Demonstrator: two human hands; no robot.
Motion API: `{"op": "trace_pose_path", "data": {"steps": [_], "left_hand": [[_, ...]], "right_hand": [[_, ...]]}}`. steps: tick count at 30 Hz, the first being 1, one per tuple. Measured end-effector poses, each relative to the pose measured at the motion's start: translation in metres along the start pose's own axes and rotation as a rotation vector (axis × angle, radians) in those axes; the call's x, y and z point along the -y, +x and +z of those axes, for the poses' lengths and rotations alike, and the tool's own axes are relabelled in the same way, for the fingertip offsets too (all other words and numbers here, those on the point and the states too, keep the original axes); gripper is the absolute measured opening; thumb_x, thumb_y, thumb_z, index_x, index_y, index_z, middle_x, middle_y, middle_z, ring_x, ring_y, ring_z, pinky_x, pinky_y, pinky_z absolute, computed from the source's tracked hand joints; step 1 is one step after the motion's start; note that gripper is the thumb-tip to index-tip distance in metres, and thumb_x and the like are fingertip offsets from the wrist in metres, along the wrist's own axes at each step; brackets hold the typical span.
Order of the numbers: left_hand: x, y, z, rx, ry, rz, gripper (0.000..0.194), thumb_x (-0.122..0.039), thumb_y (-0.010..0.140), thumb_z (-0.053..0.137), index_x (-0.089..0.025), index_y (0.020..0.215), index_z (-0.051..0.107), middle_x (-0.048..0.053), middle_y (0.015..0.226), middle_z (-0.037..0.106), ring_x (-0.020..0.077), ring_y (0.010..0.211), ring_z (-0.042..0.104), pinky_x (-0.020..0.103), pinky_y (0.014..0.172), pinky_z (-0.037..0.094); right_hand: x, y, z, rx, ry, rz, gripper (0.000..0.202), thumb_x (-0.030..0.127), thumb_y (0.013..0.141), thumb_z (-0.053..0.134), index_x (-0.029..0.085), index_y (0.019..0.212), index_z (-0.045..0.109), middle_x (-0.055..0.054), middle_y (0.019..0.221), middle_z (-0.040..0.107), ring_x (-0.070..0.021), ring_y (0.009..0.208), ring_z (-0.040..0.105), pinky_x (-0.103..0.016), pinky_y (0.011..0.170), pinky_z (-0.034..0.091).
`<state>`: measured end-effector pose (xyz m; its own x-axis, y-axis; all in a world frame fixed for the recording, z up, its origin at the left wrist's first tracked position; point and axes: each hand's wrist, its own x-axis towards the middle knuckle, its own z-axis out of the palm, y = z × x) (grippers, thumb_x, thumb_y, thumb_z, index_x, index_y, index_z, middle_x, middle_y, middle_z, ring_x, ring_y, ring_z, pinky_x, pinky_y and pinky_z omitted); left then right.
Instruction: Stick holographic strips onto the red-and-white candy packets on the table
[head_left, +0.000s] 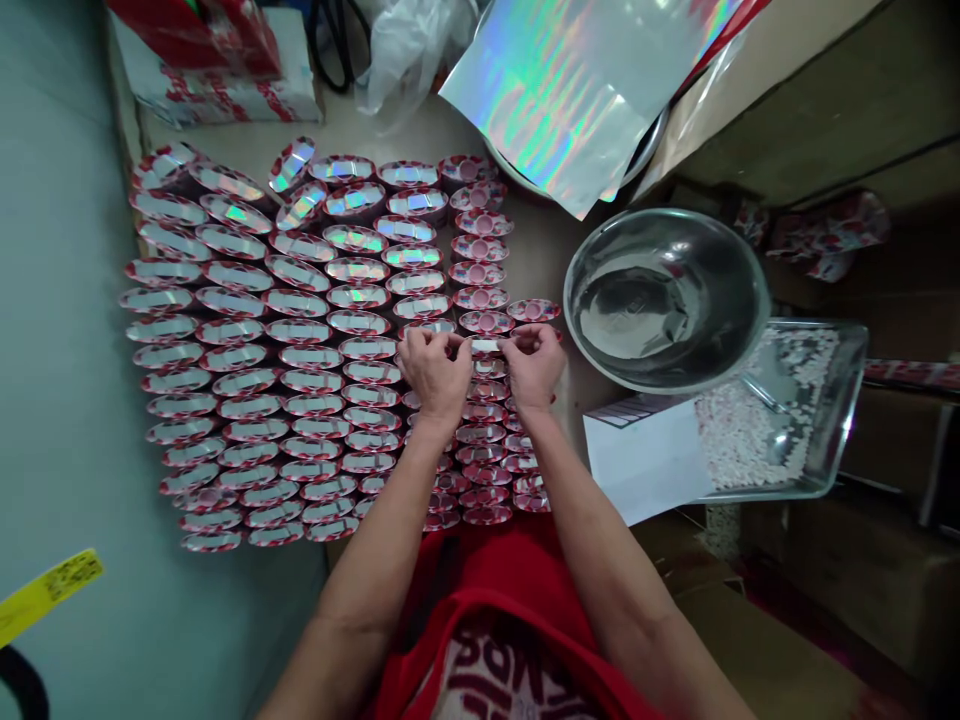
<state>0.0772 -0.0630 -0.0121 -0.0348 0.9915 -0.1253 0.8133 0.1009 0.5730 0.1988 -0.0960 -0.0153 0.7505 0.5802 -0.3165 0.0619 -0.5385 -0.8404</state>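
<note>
Between my two hands a small whitish strip (486,346) lies over the top of an oval red-and-white pack. My left hand (437,372) pinches at the strip's left end, with the fingers closed. At the right end, the fingers of my right hand (535,364) are closed in a pinch too. Rows of similar oval packs (311,357) stand close together around my hands. Those on the left carry pale, shiny strips across their tops; several packs (480,248) in a column further right show a pink round mark instead. My forearms hide some of the near packs.
A steel bowl (667,300) stands at the right, beside a clear tray (847,420) with small white pieces and a spoon. White paper (645,455) overlaps the tray. Shiny holographic sheets (577,90) lie at the back. A box (225,95) stands back left; a wall (60,300) bounds the left.
</note>
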Motion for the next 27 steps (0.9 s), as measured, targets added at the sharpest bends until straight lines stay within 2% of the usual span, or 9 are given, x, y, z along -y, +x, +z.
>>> {"op": "trace_pose_path", "data": {"steps": [7,12,15,17,18,21,24,26,27], "left_hand": [[0.002,0.0,0.0,0.03,0.007,-0.002,0.011,-0.032,0.085,0.078,-0.023,0.079,0.075,0.01,0.106,0.059,0.0322,0.112,0.054,0.049,0.103,0.042],[0.002,0.002,0.001,0.057,-0.006,-0.015,0.013,-0.032,0.085,0.078,-0.023,0.08,0.071,0.011,0.108,0.058,0.0345,0.115,0.053,0.053,0.104,0.042],[0.006,0.01,0.002,0.026,-0.021,-0.041,0.028,-0.036,0.079,0.086,-0.021,0.089,0.065,0.012,0.11,0.058,0.0349,0.115,0.052,0.056,0.106,0.043],[0.009,0.019,0.002,-0.008,-0.018,-0.064,0.045,-0.038,0.071,0.093,-0.022,0.096,0.059,0.012,0.111,0.059,0.0355,0.116,0.052,0.059,0.109,0.043],[0.01,0.022,0.002,-0.002,-0.007,-0.065,0.047,-0.037,0.069,0.094,-0.023,0.096,0.058,0.011,0.111,0.059,0.036,0.117,0.053,0.06,0.111,0.042],[0.007,0.022,-0.002,0.036,0.008,-0.001,0.03,-0.035,0.078,0.086,-0.027,0.089,0.059,0.009,0.106,0.06,0.037,0.12,0.053,0.062,0.111,0.042],[-0.01,-0.004,-0.006,0.013,-0.087,0.126,0.019,-0.038,0.087,0.077,-0.027,0.09,0.062,0.007,0.1,0.063,0.0321,0.109,0.059,0.055,0.105,0.047],[-0.031,-0.037,0.001,0.099,-0.221,0.183,0.019,-0.044,0.091,0.072,-0.026,0.091,0.064,0.004,0.093,0.065,0.0262,0.092,0.062,0.047,0.093,0.053],[-0.043,-0.055,0.008,0.186,-0.285,0.203,0.021,-0.045,0.092,0.07,-0.025,0.09,0.066,0.004,0.089,0.066,0.0238,0.085,0.063,0.043,0.088,0.054]], "right_hand": [[-0.007,0.001,0.002,0.028,0.047,-0.001,0.022,0.026,0.071,0.074,0.023,0.088,0.059,0.003,0.078,0.066,-0.0171,0.073,0.061,-0.03,0.075,0.048],[-0.008,0.001,0.001,-0.004,-0.127,-0.051,0.022,0.025,0.078,0.071,0.025,0.092,0.055,0.002,0.085,0.065,-0.0182,0.08,0.06,-0.031,0.082,0.046],[-0.005,0.004,-0.002,-0.07,-0.28,-0.078,0.035,0.026,0.074,0.079,0.026,0.097,0.052,-0.002,0.099,0.065,-0.0222,0.094,0.059,-0.033,0.086,0.045],[-0.002,0.006,0.0,-0.031,-0.352,-0.051,0.035,0.027,0.076,0.08,0.026,0.097,0.053,-0.004,0.102,0.065,-0.0238,0.096,0.058,-0.034,0.086,0.044],[-0.001,0.006,0.001,0.014,-0.367,-0.017,0.03,0.026,0.079,0.077,0.027,0.098,0.053,-0.002,0.099,0.065,-0.0237,0.093,0.059,-0.034,0.085,0.043],[-0.001,-0.001,0.0,0.106,-0.335,0.057,0.016,0.024,0.09,0.066,0.028,0.103,0.057,0.001,0.088,0.064,-0.0226,0.083,0.06,-0.033,0.081,0.042],[-0.005,-0.025,-0.029,0.129,-0.15,0.007,0.009,0.036,0.096,0.062,0.028,0.1,0.059,0.003,0.083,0.064,-0.0194,0.078,0.06,-0.031,0.077,0.042],[-0.016,-0.044,-0.069,0.096,-0.01,-0.014,0.025,0.049,0.096,0.063,0.026,0.087,0.057,0.004,0.078,0.061,-0.0167,0.073,0.056,-0.029,0.073,0.041],[-0.023,-0.052,-0.094,0.029,0.038,0.012,0.034,0.055,0.094,0.064,0.026,0.081,0.054,0.004,0.074,0.057,-0.0157,0.07,0.053,-0.028,0.071,0.041]]}}
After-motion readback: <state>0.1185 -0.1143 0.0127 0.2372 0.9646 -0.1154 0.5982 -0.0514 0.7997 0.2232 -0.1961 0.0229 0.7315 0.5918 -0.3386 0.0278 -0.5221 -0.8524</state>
